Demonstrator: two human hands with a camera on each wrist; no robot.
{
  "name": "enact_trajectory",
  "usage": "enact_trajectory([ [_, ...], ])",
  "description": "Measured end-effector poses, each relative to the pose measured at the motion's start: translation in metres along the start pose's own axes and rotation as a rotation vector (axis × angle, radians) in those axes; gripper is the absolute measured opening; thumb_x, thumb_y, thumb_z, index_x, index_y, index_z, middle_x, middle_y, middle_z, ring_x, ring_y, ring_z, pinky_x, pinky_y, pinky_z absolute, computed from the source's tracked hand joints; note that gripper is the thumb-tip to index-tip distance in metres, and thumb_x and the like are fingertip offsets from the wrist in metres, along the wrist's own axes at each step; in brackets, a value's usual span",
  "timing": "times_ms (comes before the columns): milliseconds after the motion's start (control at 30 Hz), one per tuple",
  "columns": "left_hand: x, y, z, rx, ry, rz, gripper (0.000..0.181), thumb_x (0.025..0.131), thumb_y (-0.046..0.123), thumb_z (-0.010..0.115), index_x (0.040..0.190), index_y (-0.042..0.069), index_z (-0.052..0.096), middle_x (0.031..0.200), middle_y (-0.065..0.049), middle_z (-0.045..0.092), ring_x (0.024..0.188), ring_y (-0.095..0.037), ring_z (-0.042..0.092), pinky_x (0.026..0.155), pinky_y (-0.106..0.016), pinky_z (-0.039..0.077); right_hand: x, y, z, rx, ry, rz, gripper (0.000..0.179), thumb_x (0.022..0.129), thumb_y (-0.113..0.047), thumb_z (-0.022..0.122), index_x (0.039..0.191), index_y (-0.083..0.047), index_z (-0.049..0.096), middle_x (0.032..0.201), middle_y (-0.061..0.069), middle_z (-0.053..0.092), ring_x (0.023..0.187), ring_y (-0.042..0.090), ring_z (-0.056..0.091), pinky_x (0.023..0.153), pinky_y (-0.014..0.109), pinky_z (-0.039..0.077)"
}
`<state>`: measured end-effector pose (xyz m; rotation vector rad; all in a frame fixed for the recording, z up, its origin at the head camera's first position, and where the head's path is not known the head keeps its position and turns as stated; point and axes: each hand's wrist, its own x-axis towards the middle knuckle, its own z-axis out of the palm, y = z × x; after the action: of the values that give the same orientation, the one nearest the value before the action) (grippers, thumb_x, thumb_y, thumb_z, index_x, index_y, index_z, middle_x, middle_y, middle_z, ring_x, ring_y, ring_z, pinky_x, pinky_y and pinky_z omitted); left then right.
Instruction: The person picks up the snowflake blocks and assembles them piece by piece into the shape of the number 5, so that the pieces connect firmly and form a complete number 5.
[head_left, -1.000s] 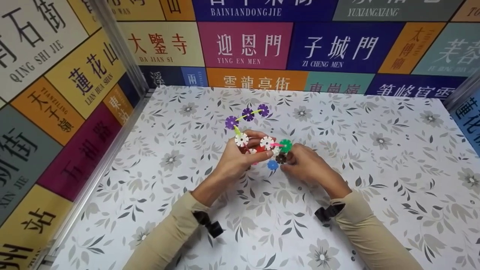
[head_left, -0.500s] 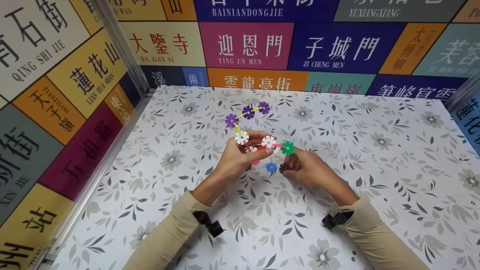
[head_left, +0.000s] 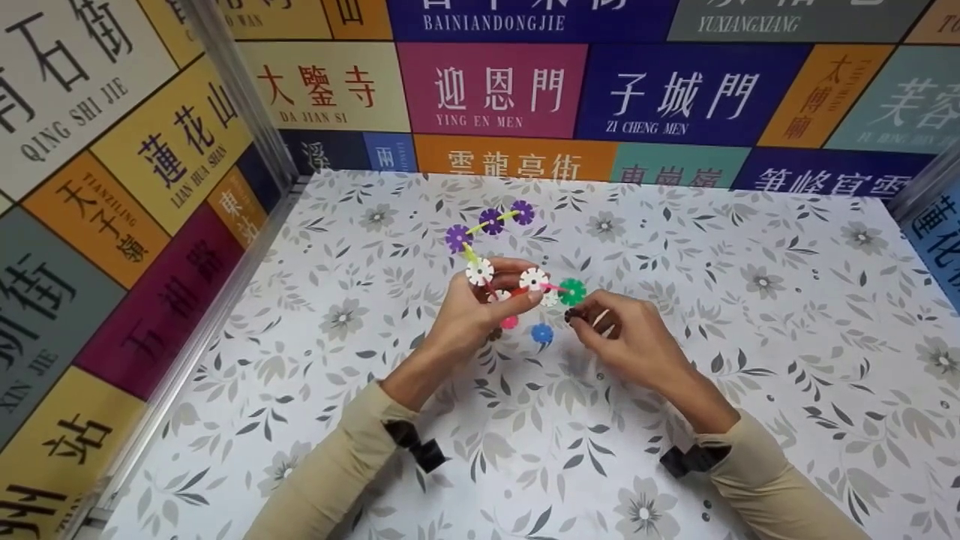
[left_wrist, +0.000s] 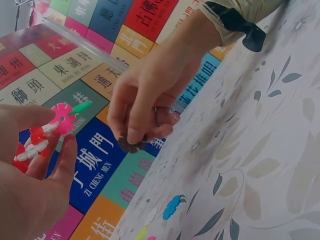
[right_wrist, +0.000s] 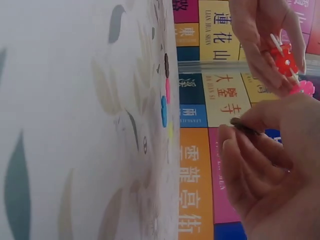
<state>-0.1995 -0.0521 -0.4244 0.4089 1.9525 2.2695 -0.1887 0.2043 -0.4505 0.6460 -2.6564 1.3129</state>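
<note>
In the head view my left hand [head_left: 469, 322] holds a chain of interlocking plastic snowflake discs. White discs [head_left: 480, 271] sit by its thumb, and purple discs [head_left: 458, 238] joined by yellow ones extend beyond it. At the chain's other end a green disc [head_left: 572, 291] hangs off a pink one. Part of the chain is hidden in the palm; the left wrist view shows a pink disc [left_wrist: 63, 118] there. Just right of the green disc, my right hand [head_left: 637, 330] pinches a dark brown snowflake disc [left_wrist: 131, 144] between thumb and fingers, raised off the table.
Loose discs lie on the floral-patterned table [head_left: 645, 450] beneath the hands: a blue disc [head_left: 542, 333], a pink disc [right_wrist: 168, 91] and a brown disc [right_wrist: 166, 65]. Sign-covered panels [head_left: 491, 90] stand along the back and left sides.
My right hand has drawn back to the right with the brown disc, away from the blue disc, and turned the brown disc nearly edge-on. The left hand and its chain have barely shifted.
</note>
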Motion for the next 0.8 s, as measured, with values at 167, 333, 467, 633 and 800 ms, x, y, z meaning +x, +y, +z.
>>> enact_trajectory([
  [167,0.001,-0.001,-0.002,0.010,0.007,0.025,0.043,0.092,0.015,0.086,0.132,0.010,0.070,0.114,-0.011,0.081,0.108,-0.023,0.076,0.099,-0.033,0.063,-0.003,-0.009,0.001,0.152,0.069,-0.045,0.007,0.102,-0.011,0.075,0.109,-0.012,0.078,0.096,0.002,0.082,0.076,0.025,0.081,0.063,0.026,0.066],
  [333,0.001,-0.002,-0.003,0.021,0.001,0.051,0.042,0.094,0.016,0.085,0.132,0.009,0.070,0.112,-0.011,0.082,0.105,-0.022,0.076,0.097,-0.031,0.062,-0.004,-0.013,-0.001,0.167,0.148,-0.151,0.010,0.098,-0.007,0.080,0.107,-0.012,0.081,0.089,-0.001,0.083,0.070,0.018,0.079,0.061,0.020,0.064],
  [467,0.001,-0.003,-0.003,0.032,0.009,0.051,0.040,0.094,0.016,0.085,0.131,0.009,0.069,0.113,-0.010,0.082,0.107,-0.023,0.077,0.098,-0.032,0.062,-0.004,-0.015,-0.001,0.112,0.204,-0.213,0.012,0.096,-0.006,0.083,0.104,-0.014,0.083,0.089,-0.002,0.083,0.071,0.012,0.078,0.064,0.016,0.062],
  [633,0.001,-0.003,-0.004,0.046,0.021,0.047,0.039,0.095,0.016,0.084,0.130,0.011,0.070,0.113,-0.010,0.082,0.109,-0.024,0.076,0.098,-0.032,0.062,-0.004,-0.013,0.000,0.075,0.223,-0.230,0.014,0.094,-0.008,0.085,0.105,-0.015,0.085,0.093,-0.004,0.083,0.075,0.010,0.078,0.067,0.015,0.062],
  [800,0.002,-0.005,-0.004,0.080,0.026,0.067,0.039,0.094,0.017,0.084,0.130,0.011,0.070,0.112,-0.008,0.083,0.108,-0.024,0.076,0.097,-0.032,0.062,-0.004,-0.012,0.001,0.057,0.242,-0.258,0.014,0.093,-0.007,0.086,0.104,-0.016,0.084,0.092,-0.004,0.083,0.074,0.011,0.078,0.067,0.014,0.062],
])
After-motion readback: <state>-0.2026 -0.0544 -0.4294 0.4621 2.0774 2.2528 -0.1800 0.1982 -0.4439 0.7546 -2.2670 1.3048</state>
